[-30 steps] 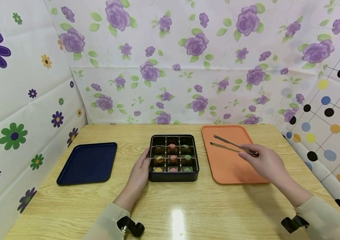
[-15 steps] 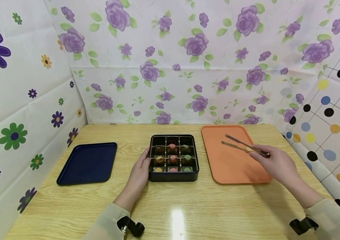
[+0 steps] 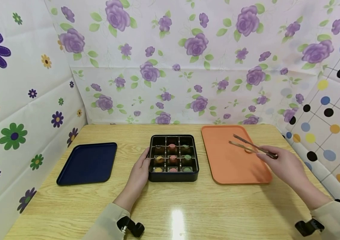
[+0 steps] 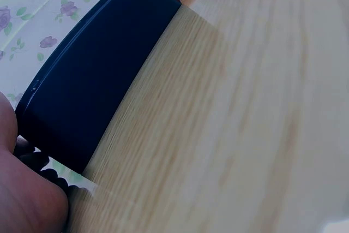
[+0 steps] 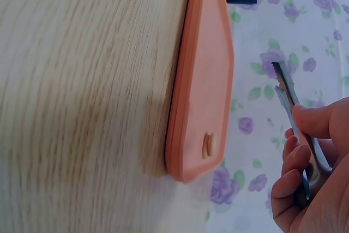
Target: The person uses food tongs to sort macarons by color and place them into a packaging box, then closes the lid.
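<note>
My left hand rests against the left side of a black box, its fingers along the wall. Inside, compartments hold small macarons in yellow, pink and green; the back left compartment shows none. Over the orange tray's right side, my right hand grips metal tongs. The tongs' serrated tips stand apart with nothing between them. A yellow macaron lies on the orange tray, partly behind the tongs in the head view. The left wrist view shows the box's dark front wall.
A dark blue tray lies at the left of the wooden table. Behind the table hangs a flowered cloth, with patterned sheets at both sides.
My right hand has drawn to the right with the tongs, and the yellow macaron on the orange tray has come into view. The left hand and the box have stayed put.
</note>
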The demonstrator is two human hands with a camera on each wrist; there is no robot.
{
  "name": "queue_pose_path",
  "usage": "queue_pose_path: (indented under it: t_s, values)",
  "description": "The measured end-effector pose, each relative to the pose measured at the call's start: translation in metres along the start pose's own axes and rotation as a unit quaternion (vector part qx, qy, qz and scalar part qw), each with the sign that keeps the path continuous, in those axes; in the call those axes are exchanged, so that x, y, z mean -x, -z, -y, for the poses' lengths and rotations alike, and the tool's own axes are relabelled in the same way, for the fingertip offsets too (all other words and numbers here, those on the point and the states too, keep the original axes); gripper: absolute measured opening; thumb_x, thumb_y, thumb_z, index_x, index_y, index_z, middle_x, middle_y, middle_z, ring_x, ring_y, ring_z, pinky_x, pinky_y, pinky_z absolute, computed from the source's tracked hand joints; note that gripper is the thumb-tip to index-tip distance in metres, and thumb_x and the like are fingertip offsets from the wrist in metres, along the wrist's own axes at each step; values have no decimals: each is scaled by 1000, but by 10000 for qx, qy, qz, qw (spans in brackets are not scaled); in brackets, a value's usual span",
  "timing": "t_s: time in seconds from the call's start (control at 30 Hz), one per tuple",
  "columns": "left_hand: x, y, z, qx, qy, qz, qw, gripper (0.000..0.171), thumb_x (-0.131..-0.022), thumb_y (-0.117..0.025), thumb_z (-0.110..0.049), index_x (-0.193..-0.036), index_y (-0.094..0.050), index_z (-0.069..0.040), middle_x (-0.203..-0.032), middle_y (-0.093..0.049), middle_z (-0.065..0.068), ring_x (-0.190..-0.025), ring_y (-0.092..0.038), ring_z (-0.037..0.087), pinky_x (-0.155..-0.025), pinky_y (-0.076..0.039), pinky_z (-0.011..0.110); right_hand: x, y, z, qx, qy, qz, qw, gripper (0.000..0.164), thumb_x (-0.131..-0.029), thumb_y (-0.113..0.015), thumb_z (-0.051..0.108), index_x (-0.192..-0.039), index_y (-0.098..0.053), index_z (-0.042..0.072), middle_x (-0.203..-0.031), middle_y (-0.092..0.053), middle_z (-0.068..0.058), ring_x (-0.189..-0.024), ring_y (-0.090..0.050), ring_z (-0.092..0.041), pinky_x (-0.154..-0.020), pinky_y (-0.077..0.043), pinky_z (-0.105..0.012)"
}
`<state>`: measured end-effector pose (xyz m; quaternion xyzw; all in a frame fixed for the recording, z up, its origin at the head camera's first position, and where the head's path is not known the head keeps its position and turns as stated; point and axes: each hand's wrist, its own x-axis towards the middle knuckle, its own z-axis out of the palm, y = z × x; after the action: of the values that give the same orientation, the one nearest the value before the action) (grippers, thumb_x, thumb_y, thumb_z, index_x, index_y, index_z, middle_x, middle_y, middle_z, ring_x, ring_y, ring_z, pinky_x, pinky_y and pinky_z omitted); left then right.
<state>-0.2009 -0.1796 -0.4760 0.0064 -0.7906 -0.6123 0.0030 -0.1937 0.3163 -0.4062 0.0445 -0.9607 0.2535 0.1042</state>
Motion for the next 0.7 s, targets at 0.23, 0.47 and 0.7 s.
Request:
queue_pose_path:
  t_s: [0.23,0.47,0.7]
  values:
    - [1,0,0,4,-12,-16,10000,56,-122,-36,-29,-178,-29,-22,-179,-32,12,-164,-28,38,-132,-22,61,2,2,-8,15,-77,-14,10000,64,-111,-63,57,-149,-70,5,-119,-77,-23,-76,-61,-23,-54,-42,-35]
    - [4,0,-2,17,-46,-8,10000,56,-122,-37,-29,-177,-30,-21,-178,-32,14,-164,-28,38,-132,-21,62,1,5,-21,140,-182,39,9997,65,-112,-62,57,-151,-68,5,-128,-74,-29,-86,-67,-25,-57,-44,-36]
    - [3,0,-2,-6,-17,-13,10000,56,-122,-36,-29,-177,-29,-22,-178,-32,14,-164,-27,38,-132,-21,62,-1,7,-33,222,-364,112,9990,66,-112,-61,57,-152,-67,5,-121,-75,-24,-74,-56,-23,-57,-39,-36]
